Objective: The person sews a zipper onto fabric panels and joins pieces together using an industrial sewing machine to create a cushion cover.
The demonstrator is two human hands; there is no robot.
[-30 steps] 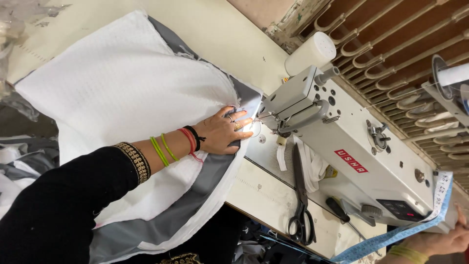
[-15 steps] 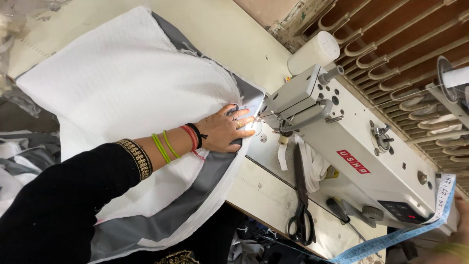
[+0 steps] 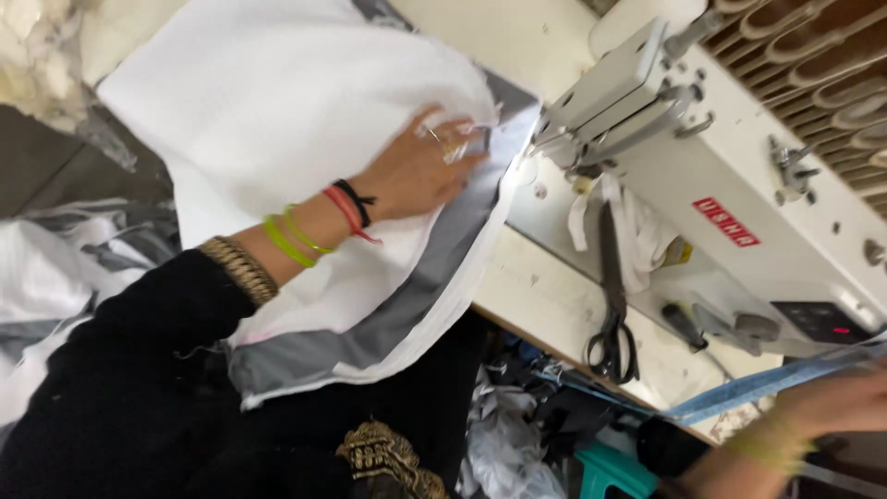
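Pressing flat, the left hand [image 3: 420,171] lies open, fingers spread, on the white fabric [image 3: 277,111] over a grey layer [image 3: 407,296], just left of the sewing machine [image 3: 739,166]. The right hand [image 3: 832,407], blurred at the near right, touches a blue tape [image 3: 767,388]; its grip cannot be told. Scissors [image 3: 612,296] lie on the surface [image 3: 536,286].

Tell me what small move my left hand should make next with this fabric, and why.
Probably slide the left hand forward a little, feeding the white fabric toward the sewing machine. The palm lies flat on it, fingertips near the edge by the machine's head, and the grey layer sits underneath.
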